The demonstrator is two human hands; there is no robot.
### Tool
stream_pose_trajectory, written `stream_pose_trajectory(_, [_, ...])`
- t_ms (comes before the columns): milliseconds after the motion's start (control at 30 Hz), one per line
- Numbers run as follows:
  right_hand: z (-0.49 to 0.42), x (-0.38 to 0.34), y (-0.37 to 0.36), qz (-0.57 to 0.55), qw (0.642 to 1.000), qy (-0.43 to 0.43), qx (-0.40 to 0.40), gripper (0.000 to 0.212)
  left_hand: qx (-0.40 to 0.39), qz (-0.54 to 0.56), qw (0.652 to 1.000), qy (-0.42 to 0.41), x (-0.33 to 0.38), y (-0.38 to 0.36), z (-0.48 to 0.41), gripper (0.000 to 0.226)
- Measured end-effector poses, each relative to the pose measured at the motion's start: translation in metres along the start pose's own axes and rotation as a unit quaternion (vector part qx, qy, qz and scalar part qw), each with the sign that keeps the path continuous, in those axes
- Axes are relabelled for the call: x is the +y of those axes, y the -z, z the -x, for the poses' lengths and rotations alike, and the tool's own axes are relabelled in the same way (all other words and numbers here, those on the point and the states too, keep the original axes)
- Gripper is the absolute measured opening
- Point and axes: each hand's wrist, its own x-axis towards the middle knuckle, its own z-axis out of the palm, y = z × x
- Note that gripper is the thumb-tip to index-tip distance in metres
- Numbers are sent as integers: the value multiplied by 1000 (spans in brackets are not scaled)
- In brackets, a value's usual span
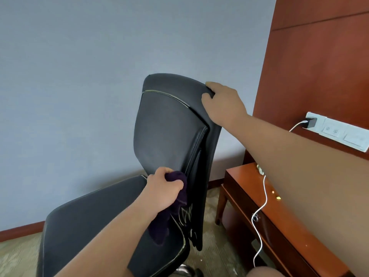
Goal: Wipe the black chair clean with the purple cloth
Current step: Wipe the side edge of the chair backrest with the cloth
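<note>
Purple cloth [161,222] is bunched in the left hand [163,188], whose fingers and thumb curl tightly round its upper part, while the rest hangs down in a dark fold over the rear edge of the seat [89,226]. The hand holds the cloth against the bottom of the backrest [165,132], at the right side where backrest and seat meet. Both belong to the black chair [179,84], which stands in the middle of the view with its seat pointing to the lower left and its backrest rising upright, trimmed with pale piping along the seams. The right hand [223,102] grips the top right corner of the backrest, thumb pressed on the front face and fingers wrapped over the edge behind it, the arm stretching in from the right.

Behind the chair is a plain blue-grey wall [69,76] with a reddish skirting board [20,232] along its foot, and patterned carpet [217,252] lies under the chair. To the right stands a reddish wooden desk [247,182], near the chair but apart from it. A white cable [264,200] trails across the desk top and down its front. Above, a wood wall panel [309,56] carries a white socket strip [339,132] with a black charger [310,122] plugged into its left end.
</note>
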Motion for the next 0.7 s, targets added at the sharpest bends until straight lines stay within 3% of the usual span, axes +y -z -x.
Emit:
stream_pose_trajectory(33, [2, -1, 0, 22, 1000, -5, 10, 39, -28, 47, 997, 49, 12, 7, 2, 38])
stream_pose_trajectory(100, [5, -5, 1, 86, 996, 8, 36, 35, -47, 91, 992, 73, 33, 20, 6, 50])
stream_pose_trajectory(200, [22, -6, 5, 181, 977, 89, 76, 38, -19, 102, 995, 12, 64, 38, 11, 42])
stream_pose_trajectory(267, [49, -4, 8, 187, 960, 160, 135, 39, 5, 108, 993, -37, 85, 47, 13, 42])
stream_pose_trajectory(333, [83, -4, 7, 136, 952, 204, 185, 35, 30, 105, 990, -89, 104, 55, 17, 48])
stream_pose_trajectory(433, [122, -13, 7, 72, 981, 169, 68, 47, 34, 92, 983, -157, 128, 63, 23, 48])
stream_pose_trajectory(533, [129, -27, 11, -3, 989, 143, -23, 56, -48, 126, 974, -183, 149, 61, 30, 40])
stream_pose_trajectory(633, [111, -34, 24, -144, 985, 96, 0, 44, -126, 187, 954, -198, 165, 60, 35, 33])
stream_pose_trajectory(700, [94, -34, 35, -180, 980, 79, 32, 37, -165, 196, 940, -223, 170, 64, 32, 33])
